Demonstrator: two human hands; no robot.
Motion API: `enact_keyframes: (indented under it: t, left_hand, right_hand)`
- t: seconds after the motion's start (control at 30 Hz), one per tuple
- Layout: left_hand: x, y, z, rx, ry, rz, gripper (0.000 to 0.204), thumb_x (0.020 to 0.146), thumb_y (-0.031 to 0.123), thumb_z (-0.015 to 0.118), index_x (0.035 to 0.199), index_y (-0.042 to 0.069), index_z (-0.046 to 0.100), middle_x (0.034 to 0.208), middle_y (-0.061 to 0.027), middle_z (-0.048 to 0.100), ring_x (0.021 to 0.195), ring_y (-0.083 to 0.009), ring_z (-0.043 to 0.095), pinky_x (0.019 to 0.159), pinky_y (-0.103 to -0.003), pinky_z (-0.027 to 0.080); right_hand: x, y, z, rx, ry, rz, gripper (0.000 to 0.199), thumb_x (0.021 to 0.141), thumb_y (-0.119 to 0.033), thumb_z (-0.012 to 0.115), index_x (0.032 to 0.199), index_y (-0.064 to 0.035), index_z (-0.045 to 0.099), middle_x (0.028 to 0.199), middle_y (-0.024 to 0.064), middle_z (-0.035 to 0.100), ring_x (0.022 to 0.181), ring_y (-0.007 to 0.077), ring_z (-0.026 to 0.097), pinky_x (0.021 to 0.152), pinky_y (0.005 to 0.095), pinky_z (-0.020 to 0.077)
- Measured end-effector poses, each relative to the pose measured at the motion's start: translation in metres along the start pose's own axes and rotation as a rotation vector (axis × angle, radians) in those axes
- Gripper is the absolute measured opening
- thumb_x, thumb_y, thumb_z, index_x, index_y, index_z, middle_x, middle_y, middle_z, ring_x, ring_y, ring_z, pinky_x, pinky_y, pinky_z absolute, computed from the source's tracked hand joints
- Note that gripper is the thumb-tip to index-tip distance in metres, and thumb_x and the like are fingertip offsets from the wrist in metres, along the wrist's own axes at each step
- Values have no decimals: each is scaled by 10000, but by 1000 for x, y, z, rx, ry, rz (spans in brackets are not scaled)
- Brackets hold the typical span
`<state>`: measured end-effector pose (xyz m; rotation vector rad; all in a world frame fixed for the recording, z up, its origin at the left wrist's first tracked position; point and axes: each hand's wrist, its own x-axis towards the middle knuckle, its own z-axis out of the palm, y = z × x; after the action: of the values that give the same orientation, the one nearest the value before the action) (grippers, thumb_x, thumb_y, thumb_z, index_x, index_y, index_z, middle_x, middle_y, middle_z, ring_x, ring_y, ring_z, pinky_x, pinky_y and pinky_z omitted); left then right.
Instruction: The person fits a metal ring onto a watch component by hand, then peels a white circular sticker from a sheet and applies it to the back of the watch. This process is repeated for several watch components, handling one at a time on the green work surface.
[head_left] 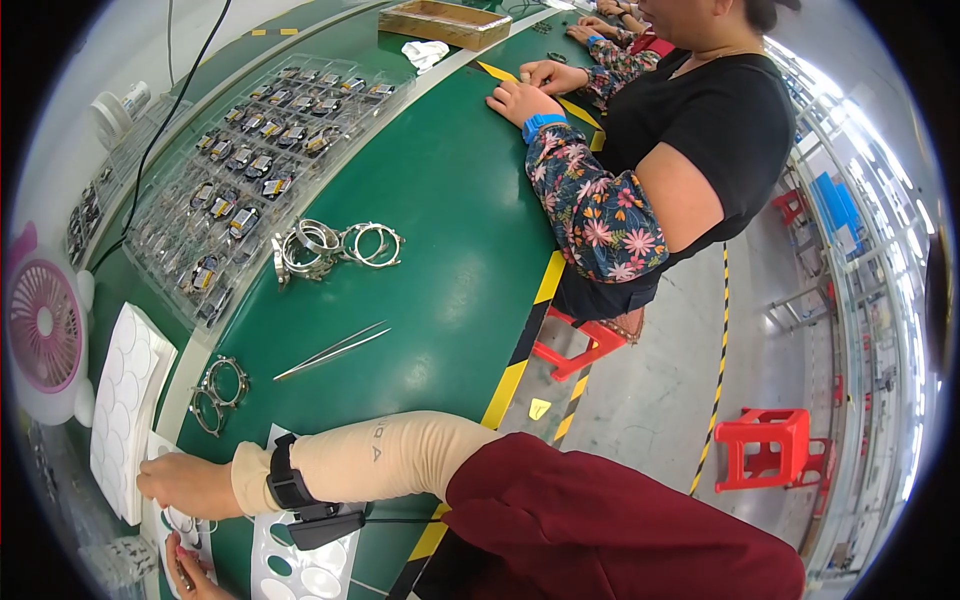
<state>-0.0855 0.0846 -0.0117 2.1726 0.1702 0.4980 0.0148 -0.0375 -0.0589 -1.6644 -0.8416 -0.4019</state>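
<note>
My right hand (190, 486), at the end of a beige-sleeved arm, is closed over a strip of white oval stickers (188, 530). Its fingertips are turned away, so whatever they pinch is hidden. Below it, cut off by the lower edge, my left hand (192, 578) has its fingers bent together around something small that I cannot make out. A second sheet of oval stickers (298, 562) lies under my right wrist. Two joined metal rings (220, 392) rest just beyond my right hand. Silver tweezers (331, 350) lie on the green mat.
A pile of metal rings (318, 248) sits beside clear trays (245, 165) of small parts. A white stack of round-label sheets (130, 410) and a pink fan (45, 325) stand at left. A co-worker (690, 140) sits farther along the bench, near red stools (762, 447).
</note>
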Motion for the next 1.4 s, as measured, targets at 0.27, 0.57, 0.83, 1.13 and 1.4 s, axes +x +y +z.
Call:
enact_keyframes:
  t: [0.27,0.57,0.83,1.13,1.4]
  left_hand:
    - [3,-5,-2,23,-27,-22,260,880,113,538,1012,-104,598,875,-181,636,736,-213,604,661,-286,487]
    - [8,-39,4,-195,-9,-121,213,852,125,576,1031,15,611,946,-34,613,797,-96,547,687,-190,418]
    - [-38,1,-65,263,-115,200,163,724,93,690,865,48,621,778,-71,561,688,-226,545,612,-290,437]
    - [-68,0,-53,401,-340,288,288,630,109,746,837,31,562,814,-95,538,726,-275,525,661,-323,435]
    - [-82,1,-44,334,-354,372,329,627,144,749,859,40,541,1033,-103,578,800,-285,552,698,-340,458]
  right_hand:
    - [2,5,8,-47,131,-101,47,669,-7,564,698,12,532,744,131,525,747,312,540,649,367,436]
    - [6,4,-24,-106,180,-152,124,727,-113,554,816,-45,606,813,120,577,794,305,547,750,374,437]
    - [20,-43,-49,802,122,696,235,866,-188,535,798,28,601,765,92,623,724,124,558,699,256,440]
    - [-42,-80,-45,-160,-468,135,263,780,-130,608,1009,-34,520,922,122,586,823,208,573,766,279,444]
    - [-42,-99,-59,-443,-767,224,329,714,-116,678,1009,-79,538,806,109,574,697,280,569,629,345,446]
